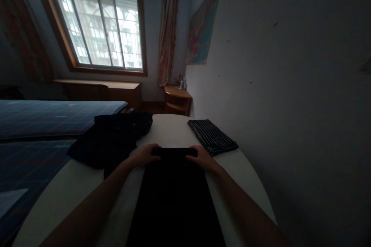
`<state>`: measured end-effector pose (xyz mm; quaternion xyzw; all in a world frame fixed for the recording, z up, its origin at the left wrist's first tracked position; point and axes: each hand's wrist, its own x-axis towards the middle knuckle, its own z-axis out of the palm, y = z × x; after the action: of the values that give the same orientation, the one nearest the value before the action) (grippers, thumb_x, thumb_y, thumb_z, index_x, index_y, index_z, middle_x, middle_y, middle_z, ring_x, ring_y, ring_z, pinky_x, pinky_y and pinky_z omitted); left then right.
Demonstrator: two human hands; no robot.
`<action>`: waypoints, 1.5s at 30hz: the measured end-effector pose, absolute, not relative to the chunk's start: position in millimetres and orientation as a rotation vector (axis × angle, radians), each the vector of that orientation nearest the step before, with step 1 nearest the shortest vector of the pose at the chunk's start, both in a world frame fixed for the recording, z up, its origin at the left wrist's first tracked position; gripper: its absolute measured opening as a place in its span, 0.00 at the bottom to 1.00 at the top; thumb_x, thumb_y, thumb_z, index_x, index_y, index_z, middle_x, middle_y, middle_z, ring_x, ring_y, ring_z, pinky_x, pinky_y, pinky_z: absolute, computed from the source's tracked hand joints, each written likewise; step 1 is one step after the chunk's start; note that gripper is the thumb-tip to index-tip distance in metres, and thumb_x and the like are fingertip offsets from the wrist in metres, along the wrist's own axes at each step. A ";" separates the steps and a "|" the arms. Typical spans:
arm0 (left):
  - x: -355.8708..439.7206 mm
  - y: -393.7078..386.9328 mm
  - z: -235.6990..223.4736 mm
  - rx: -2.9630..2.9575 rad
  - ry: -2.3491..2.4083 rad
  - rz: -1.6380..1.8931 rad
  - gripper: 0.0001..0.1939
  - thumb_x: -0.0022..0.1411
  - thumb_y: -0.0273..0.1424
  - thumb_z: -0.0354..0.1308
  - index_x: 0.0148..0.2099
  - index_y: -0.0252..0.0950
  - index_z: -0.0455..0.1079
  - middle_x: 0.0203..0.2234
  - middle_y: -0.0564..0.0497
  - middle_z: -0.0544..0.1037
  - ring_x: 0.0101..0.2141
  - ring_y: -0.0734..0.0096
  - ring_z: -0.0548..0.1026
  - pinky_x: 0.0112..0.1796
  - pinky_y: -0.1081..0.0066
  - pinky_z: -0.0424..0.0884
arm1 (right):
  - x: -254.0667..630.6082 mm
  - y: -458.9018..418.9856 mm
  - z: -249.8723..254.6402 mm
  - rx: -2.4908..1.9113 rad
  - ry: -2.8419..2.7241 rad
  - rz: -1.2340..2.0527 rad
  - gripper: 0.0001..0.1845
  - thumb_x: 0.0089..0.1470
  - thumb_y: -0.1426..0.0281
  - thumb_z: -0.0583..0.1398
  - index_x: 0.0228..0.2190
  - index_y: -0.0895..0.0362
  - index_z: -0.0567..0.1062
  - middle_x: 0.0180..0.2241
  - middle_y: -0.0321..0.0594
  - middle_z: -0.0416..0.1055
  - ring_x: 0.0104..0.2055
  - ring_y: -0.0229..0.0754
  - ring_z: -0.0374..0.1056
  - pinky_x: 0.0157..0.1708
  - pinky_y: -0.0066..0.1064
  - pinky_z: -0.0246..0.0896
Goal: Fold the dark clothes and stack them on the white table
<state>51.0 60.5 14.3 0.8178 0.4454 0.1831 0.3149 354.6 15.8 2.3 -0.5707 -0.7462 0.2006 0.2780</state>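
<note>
Black cloth (175,197) runs toward 6 o'clock over table (171,131). Left hand (146,155) grips far edge at 11 o'clock corner; right hand (203,158), 1 o'clock corner. Judged best: even tension, edge square, clear of striped cloth (213,135) beyond right hand.

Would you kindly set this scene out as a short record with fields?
Left hand: grips far left corner of black cloth
Right hand: grips far right corner of black cloth
Surface: pale, round-edged table
Table, left side: dark clothing
Table, right side: striped cloth
Background: window, curtains
Lighting: dim
</note>
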 end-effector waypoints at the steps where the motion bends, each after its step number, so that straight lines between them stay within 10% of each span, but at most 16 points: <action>1: 50.7 61.3 15.0 2.144 1.164 0.480 0.23 0.52 0.37 0.60 0.50 0.35 0.72 0.42 0.45 0.81 0.43 0.57 0.78 0.46 0.63 0.72 | 354.9 14.4 3.6 -1.512 -1.986 0.577 0.24 0.50 0.61 0.66 0.46 0.61 0.75 0.46 0.48 0.75 0.50 0.50 0.69 0.53 0.42 0.61; 8: 45.6 62.4 19.5 2.099 1.112 0.483 0.21 0.52 0.38 0.60 0.47 0.34 0.73 0.38 0.48 0.81 0.39 0.60 0.79 0.41 0.65 0.73 | 361.8 7.5 3.1 -1.346 -1.929 0.808 0.27 0.51 0.66 0.65 0.52 0.57 0.70 0.44 0.43 0.76 0.45 0.45 0.72 0.48 0.39 0.66; 19: 58.9 52.1 50.8 2.217 1.254 0.942 0.13 0.58 0.31 0.56 0.46 0.38 0.71 0.39 0.49 0.80 0.42 0.61 0.77 0.47 0.62 0.70 | 344.1 7.6 25.1 -1.303 -1.814 0.215 0.18 0.55 0.67 0.61 0.48 0.54 0.73 0.48 0.43 0.74 0.52 0.47 0.68 0.58 0.45 0.56; 45: 14.2 -101.4 80.2 2.416 0.932 0.652 0.18 0.60 0.26 0.55 0.52 0.44 0.69 0.47 0.50 0.76 0.45 0.64 0.74 0.47 0.63 0.71 | 342.4 -157.9 79.6 -1.189 -2.203 0.404 0.26 0.46 0.80 0.59 0.47 0.50 0.73 0.46 0.41 0.72 0.51 0.47 0.66 0.52 0.42 0.61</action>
<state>14.2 -101.4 80.2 0.8797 0.3394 0.2373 0.2336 342.4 -157.9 79.6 -0.4475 -0.8293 0.1520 0.2983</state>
